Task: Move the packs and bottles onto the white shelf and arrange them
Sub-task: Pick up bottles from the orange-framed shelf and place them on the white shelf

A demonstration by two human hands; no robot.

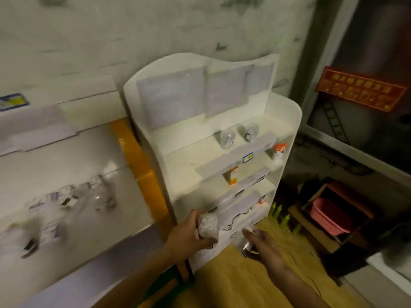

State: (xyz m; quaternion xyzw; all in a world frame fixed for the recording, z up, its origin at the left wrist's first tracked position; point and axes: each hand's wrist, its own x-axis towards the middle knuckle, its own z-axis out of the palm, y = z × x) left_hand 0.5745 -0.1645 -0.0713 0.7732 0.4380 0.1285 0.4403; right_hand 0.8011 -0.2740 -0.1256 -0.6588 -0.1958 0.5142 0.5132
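Note:
A white tiered shelf (287,121) stands against the wall. Two clear bottles (228,138) (251,131) sit on its top tier, and orange-and-white tubes (231,177) (279,152) stand on lower tiers. My left hand (189,236) is shut on a clear bottle (209,225) in front of the lower tiers. My right hand (264,243) holds a small clear item (246,246) close to the lowest tier; blur hides what it is. Several more clear bottles and white packs (66,203) lie on the counter to the left.
The pale counter (106,232) runs along the left, with an orange strip (133,156) beside the shelf. On the wooden floor at right stand a brown box holding a pink basket (329,218) and some small green bottles (279,212). A red sign (360,88) hangs at the right.

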